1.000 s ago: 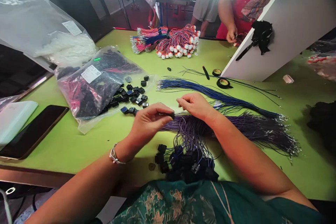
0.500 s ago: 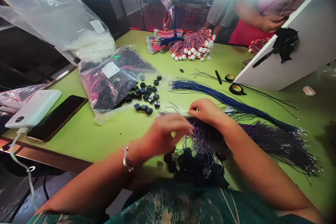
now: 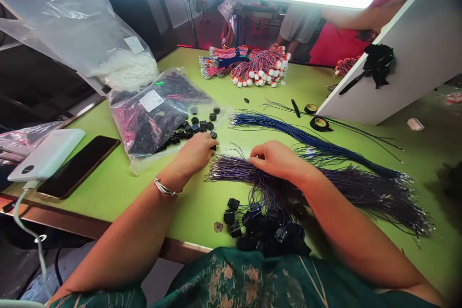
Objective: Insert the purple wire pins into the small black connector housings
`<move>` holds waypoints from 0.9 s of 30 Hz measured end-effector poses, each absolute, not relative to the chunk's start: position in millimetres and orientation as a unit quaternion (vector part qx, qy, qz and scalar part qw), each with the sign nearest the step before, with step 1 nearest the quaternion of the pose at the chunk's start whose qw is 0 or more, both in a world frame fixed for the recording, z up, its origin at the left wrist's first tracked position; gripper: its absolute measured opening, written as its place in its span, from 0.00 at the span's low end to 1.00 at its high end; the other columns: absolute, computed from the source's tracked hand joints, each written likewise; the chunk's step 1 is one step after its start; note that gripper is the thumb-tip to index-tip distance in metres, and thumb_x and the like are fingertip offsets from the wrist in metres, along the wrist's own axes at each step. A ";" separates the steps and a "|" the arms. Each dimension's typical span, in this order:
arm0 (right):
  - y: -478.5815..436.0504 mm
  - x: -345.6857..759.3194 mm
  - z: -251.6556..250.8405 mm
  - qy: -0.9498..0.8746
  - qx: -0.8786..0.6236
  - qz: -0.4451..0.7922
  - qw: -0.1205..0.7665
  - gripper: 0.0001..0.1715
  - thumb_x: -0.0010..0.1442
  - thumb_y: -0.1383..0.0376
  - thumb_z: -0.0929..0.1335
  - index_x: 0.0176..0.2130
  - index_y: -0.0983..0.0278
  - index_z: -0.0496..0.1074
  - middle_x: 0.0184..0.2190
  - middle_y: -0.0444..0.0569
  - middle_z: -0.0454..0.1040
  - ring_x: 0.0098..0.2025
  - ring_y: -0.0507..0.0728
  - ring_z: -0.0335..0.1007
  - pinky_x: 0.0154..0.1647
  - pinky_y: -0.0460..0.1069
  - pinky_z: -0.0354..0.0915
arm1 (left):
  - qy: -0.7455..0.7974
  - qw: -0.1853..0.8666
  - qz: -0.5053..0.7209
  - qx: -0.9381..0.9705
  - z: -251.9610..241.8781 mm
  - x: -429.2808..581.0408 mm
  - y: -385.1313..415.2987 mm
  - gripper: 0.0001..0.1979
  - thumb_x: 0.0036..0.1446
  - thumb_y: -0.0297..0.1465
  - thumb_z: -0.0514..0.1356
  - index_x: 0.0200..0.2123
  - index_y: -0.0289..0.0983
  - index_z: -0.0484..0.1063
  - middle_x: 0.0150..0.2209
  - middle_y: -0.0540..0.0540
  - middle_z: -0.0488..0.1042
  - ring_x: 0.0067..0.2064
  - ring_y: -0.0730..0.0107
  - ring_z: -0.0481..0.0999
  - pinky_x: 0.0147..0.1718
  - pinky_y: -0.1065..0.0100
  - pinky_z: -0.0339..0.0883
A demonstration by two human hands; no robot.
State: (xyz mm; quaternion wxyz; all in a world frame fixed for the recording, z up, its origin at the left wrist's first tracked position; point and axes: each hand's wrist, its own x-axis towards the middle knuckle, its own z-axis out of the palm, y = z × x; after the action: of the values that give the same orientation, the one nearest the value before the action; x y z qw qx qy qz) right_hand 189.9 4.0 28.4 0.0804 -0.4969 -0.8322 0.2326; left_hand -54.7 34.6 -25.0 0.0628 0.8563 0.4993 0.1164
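Note:
My left hand is at the near edge of a pile of small black connectors. Its fingertips are closed on a black connector, mostly hidden by the fingers. Over the bundle of dark purple wires, my right hand is closed in a pinch on a thin wire at the bundle's upper edge. The wires' bare metal ends point left. Below my right hand, close to my body, lies a cluster of black connectors with wires attached.
A bundle of blue wires lies behind the purple one. Farther back are tape rolls and a harness bundle with white plugs. Plastic bags, a phone and a white power bank are at left. A white panel stands right.
My left hand has moved left and away from me, from beside the purple wires to the loose black connectors, and closed on one. My right hand has stayed at the wire bundle.

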 end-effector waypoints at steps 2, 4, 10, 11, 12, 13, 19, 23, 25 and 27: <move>2.8 189.0 33.5 -0.822 -0.504 0.229 0.136 0.12 0.57 0.66 0.64 0.31 0.64 0.77 0.25 0.45 0.75 0.26 0.50 0.63 0.28 0.46 0.52 | 0.523 0.060 0.141 0.839 -24.1 -57.3 37.0 0.13 0.52 0.26 0.57 0.38 0.34 0.80 0.36 0.37 0.77 0.43 0.54 0.75 0.45 0.57 0.67; 3.0 188.2 33.7 -0.812 -0.523 0.196 0.170 0.12 0.58 0.66 0.64 0.33 0.64 0.77 0.27 0.47 0.76 0.28 0.50 0.65 0.30 0.47 0.54 | 0.550 0.066 0.216 0.804 -17.5 -60.7 36.8 0.12 0.52 0.28 0.59 0.38 0.34 0.80 0.37 0.38 0.78 0.42 0.54 0.75 0.45 0.57 0.67; 6.6 185.2 16.9 -0.831 -0.547 0.103 0.009 0.13 0.58 0.65 0.63 0.31 0.65 0.77 0.29 0.53 0.77 0.29 0.56 0.67 0.28 0.49 0.51 | 0.559 0.308 0.518 0.570 8.1 -53.9 21.8 0.15 0.46 0.34 0.67 0.38 0.35 0.77 0.30 0.44 0.78 0.32 0.64 0.78 0.36 0.63 0.71; 7.4 186.8 17.6 -0.827 -0.553 0.099 0.011 0.13 0.58 0.66 0.63 0.30 0.65 0.77 0.29 0.53 0.77 0.29 0.55 0.67 0.28 0.49 0.51 | 0.535 0.372 0.536 0.536 9.3 -50.7 19.8 0.16 0.45 0.35 0.68 0.38 0.34 0.76 0.29 0.45 0.78 0.32 0.64 0.78 0.36 0.64 0.71; 8.2 189.1 20.0 -0.820 -0.564 0.096 0.038 0.14 0.58 0.66 0.62 0.30 0.65 0.76 0.29 0.53 0.77 0.29 0.55 0.67 0.28 0.49 0.51 | 0.510 0.424 0.545 0.513 9.1 -47.3 18.3 0.16 0.45 0.35 0.68 0.38 0.34 0.76 0.29 0.45 0.78 0.32 0.65 0.78 0.36 0.64 0.71; 9.0 191.7 23.5 -0.809 -0.574 0.095 0.081 0.14 0.59 0.66 0.62 0.30 0.65 0.76 0.29 0.52 0.76 0.29 0.54 0.67 0.28 0.49 0.52 | 0.490 0.462 0.545 0.499 7.8 -44.0 17.5 0.17 0.44 0.35 0.69 0.37 0.33 0.76 0.29 0.45 0.78 0.32 0.66 0.78 0.36 0.65 0.72; 6.9 194.6 32.7 -0.799 -0.553 0.173 0.161 0.11 0.57 0.67 0.64 0.29 0.65 0.75 0.25 0.47 0.74 0.25 0.50 0.61 0.27 0.48 0.52 | 0.476 0.507 0.493 0.523 -6.4 -30.9 18.6 0.15 0.48 0.35 0.67 0.38 0.33 0.75 0.31 0.45 0.77 0.31 0.70 0.76 0.31 0.69 0.70; 5.3 190.8 24.2 -0.838 -0.510 0.184 0.062 0.12 0.56 0.63 0.66 0.25 0.64 0.76 0.22 0.47 0.73 0.23 0.50 0.58 0.25 0.49 0.48 | 0.512 0.490 0.387 0.589 -7.1 -30.4 18.0 0.10 0.48 0.32 0.65 0.35 0.35 0.73 0.24 0.50 0.73 0.23 0.73 0.71 0.24 0.70 0.66; 7.6 195.4 25.0 -0.823 -0.514 0.217 0.106 0.13 0.57 0.61 0.66 0.27 0.64 0.77 0.22 0.46 0.73 0.23 0.50 0.58 0.25 0.48 0.50 | 0.499 0.506 0.318 0.628 -6.1 -32.1 17.2 0.08 0.47 0.31 0.64 0.33 0.35 0.73 0.24 0.50 0.73 0.23 0.73 0.71 0.25 0.69 0.66; 10.5 201.7 28.9 -0.793 -0.529 0.245 0.177 0.14 0.59 0.60 0.65 0.29 0.64 0.77 0.20 0.44 0.71 0.22 0.49 0.59 0.26 0.47 0.52 | 0.479 0.508 0.272 0.662 -4.5 -35.0 16.6 0.07 0.46 0.31 0.65 0.31 0.36 0.74 0.27 0.49 0.75 0.27 0.70 0.73 0.28 0.68 0.67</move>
State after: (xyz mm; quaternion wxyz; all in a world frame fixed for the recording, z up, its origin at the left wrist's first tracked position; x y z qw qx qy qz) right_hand 201.7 10.5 28.9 0.1773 -0.5293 -0.7927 0.2451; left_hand -35.0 16.6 -4.5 0.5080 0.6619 0.4795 0.2719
